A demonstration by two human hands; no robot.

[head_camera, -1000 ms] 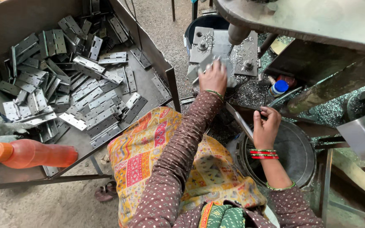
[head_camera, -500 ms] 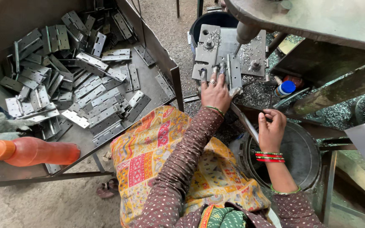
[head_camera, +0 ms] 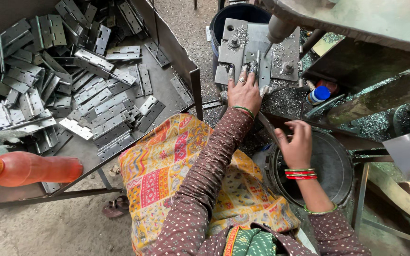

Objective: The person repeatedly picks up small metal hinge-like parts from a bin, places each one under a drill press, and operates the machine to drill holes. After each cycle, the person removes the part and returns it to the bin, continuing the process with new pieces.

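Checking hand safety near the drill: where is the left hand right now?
In the head view, the left hand lies flat at top centre on the metal jig plate, fingertips just below the drill tip.

Soft even daylight, faint shadows, mild sheen on metal, sharp focus, slight wide-angle bending at edges

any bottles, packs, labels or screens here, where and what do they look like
orange bottle: lying on its side on the tray's near left edge, long, orange, no label showing.
small bottle: right of the left hand, by the drill plate, blue cap, white and red body.
No signs or screens.
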